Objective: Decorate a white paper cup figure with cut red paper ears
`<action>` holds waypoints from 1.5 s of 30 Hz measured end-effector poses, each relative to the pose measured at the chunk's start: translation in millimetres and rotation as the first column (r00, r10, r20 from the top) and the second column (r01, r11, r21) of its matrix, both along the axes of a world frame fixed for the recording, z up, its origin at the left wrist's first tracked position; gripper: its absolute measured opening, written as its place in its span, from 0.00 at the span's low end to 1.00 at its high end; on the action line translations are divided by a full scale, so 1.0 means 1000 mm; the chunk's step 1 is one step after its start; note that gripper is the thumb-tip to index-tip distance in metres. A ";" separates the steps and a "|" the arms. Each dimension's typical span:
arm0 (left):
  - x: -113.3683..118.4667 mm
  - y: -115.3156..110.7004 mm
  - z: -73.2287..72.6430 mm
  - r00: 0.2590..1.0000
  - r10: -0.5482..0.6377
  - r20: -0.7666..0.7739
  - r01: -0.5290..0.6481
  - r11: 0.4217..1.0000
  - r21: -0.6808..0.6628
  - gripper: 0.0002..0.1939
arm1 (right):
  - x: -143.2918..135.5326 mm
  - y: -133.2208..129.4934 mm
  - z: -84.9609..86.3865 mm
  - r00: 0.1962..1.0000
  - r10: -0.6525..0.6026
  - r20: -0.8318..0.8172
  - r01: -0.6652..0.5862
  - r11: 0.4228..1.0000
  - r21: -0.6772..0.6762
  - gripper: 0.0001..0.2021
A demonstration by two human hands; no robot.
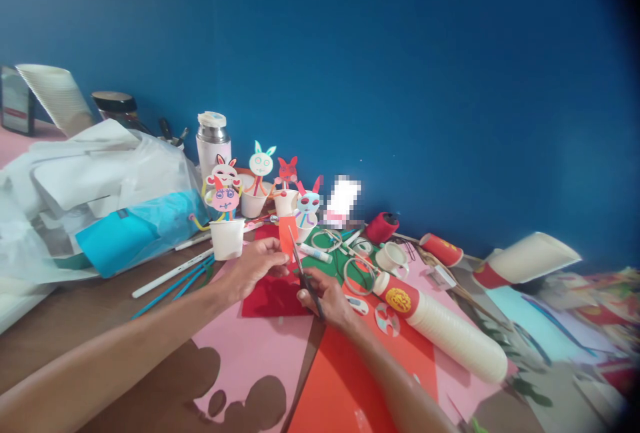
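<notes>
Near the middle of the table my left hand (pixel 259 261) pinches a small piece of orange paper (pixel 288 233) and holds it up. My right hand (pixel 327 296) is closed round a pair of scissors (pixel 296 258) with their tips pointing up. The blades lie against or just beside the orange paper's right side; whether they are cutting I cannot tell. Below both hands lies dark red paper (pixel 265 300). Behind them stand white paper cups with rabbit-like paper figures, among them a pink-faced one (pixel 225 198) and a pale round-faced one (pixel 261 163).
Pink paper with round holes (pixel 250 353) and orange-red paper (pixel 330 380) cover the front. A long stack of paper cups (pixel 455 333) lies at right. Cables, a glue stick (pixel 316 253), a mug (pixel 393 258) and red thread (pixel 383 226) sit behind. A plastic bag (pixel 100 180) fills the left.
</notes>
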State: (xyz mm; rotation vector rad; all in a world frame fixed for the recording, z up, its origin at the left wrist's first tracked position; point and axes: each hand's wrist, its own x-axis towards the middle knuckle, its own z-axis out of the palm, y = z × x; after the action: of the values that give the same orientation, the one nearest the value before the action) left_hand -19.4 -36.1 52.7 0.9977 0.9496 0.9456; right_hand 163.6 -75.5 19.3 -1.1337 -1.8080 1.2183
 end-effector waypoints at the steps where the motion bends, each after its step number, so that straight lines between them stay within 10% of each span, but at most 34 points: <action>1: 0.000 0.000 0.000 1.000 0.003 -0.002 -0.003 1.000 0.004 0.06 | 0.000 0.000 0.000 1.000 0.001 0.000 -0.001 1.000 -0.003 0.18; 45: 0.003 0.003 -0.001 0.959 0.134 0.250 -0.066 0.962 -0.264 0.04 | -0.007 -0.008 -0.003 1.000 0.005 -0.008 -0.004 1.000 0.012 0.19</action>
State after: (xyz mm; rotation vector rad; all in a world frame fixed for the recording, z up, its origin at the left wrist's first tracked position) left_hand -16.0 -33.1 51.6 0.5931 0.8740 0.9870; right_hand 156.9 -83.1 16.0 -1.1170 -1.8104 1.2115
